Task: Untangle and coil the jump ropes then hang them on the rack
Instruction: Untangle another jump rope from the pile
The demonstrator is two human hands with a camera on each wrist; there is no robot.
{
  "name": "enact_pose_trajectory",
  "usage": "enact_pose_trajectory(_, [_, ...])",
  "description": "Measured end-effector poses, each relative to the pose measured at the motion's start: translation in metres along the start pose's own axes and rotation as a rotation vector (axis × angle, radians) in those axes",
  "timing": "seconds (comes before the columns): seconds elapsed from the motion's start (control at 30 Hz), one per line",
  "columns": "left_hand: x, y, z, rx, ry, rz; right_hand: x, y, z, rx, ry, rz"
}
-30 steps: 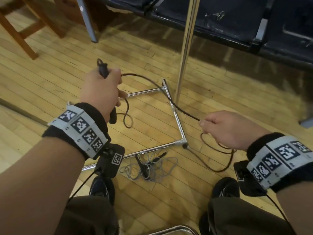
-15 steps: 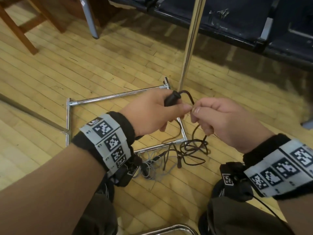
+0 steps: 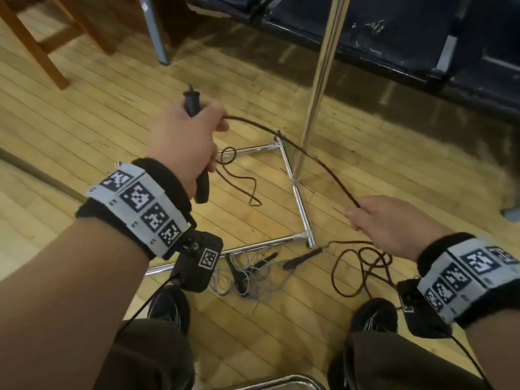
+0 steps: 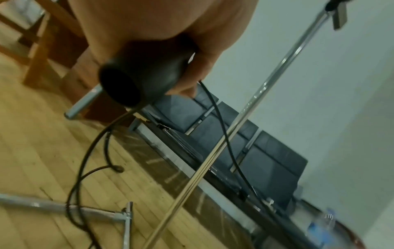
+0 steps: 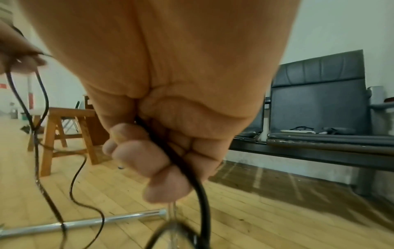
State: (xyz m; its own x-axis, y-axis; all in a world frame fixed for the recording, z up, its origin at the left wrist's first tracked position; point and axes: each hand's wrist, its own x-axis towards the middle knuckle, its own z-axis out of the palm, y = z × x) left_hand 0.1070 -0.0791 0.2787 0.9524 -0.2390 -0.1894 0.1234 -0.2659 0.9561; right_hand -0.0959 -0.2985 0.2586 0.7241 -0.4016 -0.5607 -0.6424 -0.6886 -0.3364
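Left hand (image 3: 184, 142): fist round black handle (image 3: 192, 101), frame ctr-left.
Right hand (image 3: 394, 220): fingers curled, pinching black rope (image 3: 306, 156), ctr-right.

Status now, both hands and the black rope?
Left hand grips black handle. Right hand pinches black jump rope. Grey tangled rope lies on floor.

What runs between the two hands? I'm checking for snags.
In the head view, a taut stretch of dark jump rope cord spans from left hand to right hand, free of knots.
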Motion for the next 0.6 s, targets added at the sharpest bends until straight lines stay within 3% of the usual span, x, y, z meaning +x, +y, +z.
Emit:
enact_pose_trajectory(0.07, [-0.006, -0.001, 0.004, 0.160, -0.056, 0.059, -0.003, -0.010, -0.001, 0.060, 0.028, -0.073])
enact_pose_trajectory(0.23, [-0.030, -0.001, 0.022, 0.247, -0.561, 0.182, -0.011, -0.038, -0.004, 0.410, -0.004, -0.321])
enact_pose_trajectory(0.37, [-0.045, -0.001, 0.033, 0.275, -0.760, 0.221, -0.012, -0.048, -0.004, 0.621, 0.015, -0.388])
enact_pose_trajectory(0.5, [-0.042, 0.001, 0.035, 0.310, -0.770, 0.196, -0.012, -0.046, -0.003, 0.584, 0.043, -0.424])
enact_pose_trajectory(0.6, [-0.034, 0.003, 0.035, 0.294, -0.590, 0.190, -0.009, -0.039, -0.001, 0.552, 0.038, -0.400])
